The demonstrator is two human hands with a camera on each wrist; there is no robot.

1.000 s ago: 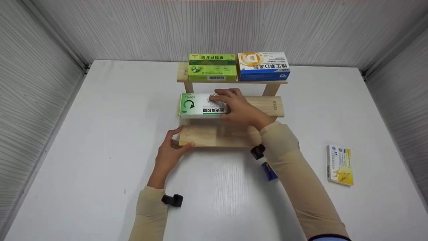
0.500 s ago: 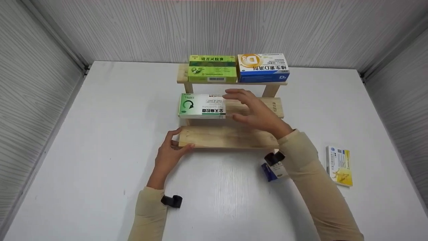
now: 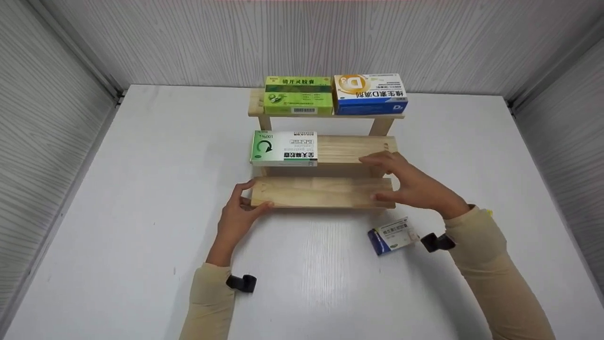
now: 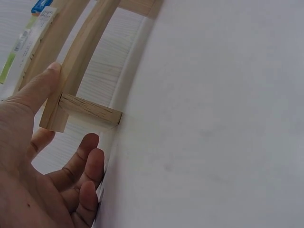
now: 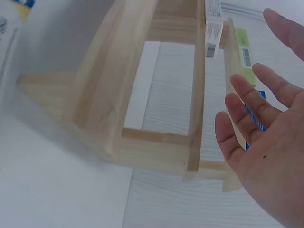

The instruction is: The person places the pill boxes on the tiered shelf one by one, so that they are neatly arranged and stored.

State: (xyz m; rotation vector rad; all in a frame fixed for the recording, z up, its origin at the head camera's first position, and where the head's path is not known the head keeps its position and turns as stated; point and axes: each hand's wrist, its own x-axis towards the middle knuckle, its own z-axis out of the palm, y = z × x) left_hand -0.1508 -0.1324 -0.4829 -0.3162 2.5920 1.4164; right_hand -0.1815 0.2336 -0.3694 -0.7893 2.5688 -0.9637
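Note:
A three-tier wooden rack (image 3: 321, 193) stands on the white table. My left hand (image 3: 236, 221) holds the left end of its lowest shelf between thumb and index finger; in the left wrist view the other fingers of that hand (image 4: 71, 175) are bent below the shelf. Near the rack's right end my right hand (image 3: 420, 189) hovers with fingers spread and nothing held, as the right wrist view of the hand (image 5: 278, 128) confirms. A green-and-white medicine box (image 3: 285, 148) lies on the left half of the middle shelf. The lowest shelf bears no box.
The top shelf carries a lime-green medicine box (image 3: 298, 97) and a blue-and-white vitamin D box (image 3: 370, 97). A blue-and-white medicine box (image 3: 394, 236) lies on the table before the rack's right end. The right sleeve hides nearly all of a yellow-and-white box (image 3: 490, 213).
My right hand has let go of the green-and-white box and moved right and toward me. The blue-and-white box on the table has come into sight. My left hand stays on the shelf.

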